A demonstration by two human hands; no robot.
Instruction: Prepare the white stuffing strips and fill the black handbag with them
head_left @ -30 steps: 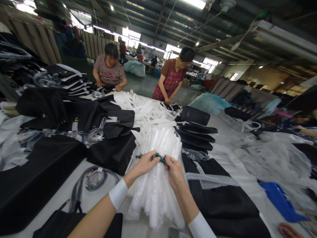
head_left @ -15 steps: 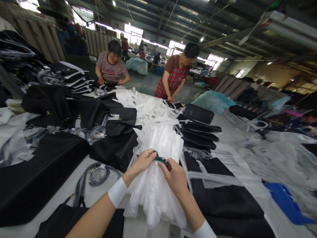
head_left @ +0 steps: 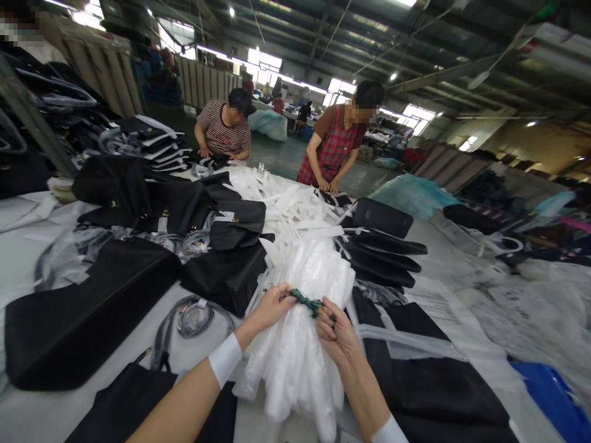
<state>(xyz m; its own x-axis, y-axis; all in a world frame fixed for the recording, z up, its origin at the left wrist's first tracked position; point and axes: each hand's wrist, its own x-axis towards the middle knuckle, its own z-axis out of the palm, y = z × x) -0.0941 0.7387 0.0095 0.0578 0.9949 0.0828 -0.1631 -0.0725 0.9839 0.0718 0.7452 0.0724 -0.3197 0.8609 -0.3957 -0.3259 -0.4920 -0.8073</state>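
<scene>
Two hands close on one green tie: the left hand pinches one end and the right hand pinches the other. The tie lies across a bundle of white plastic bags on the pale grey table, between black bags. A printed sheet to the right bears dark lines too blurred to read. At the table's far end stand a person in a striped shirt and one in a red checked apron. Overhead are steel roof beams and strip lights.
</scene>
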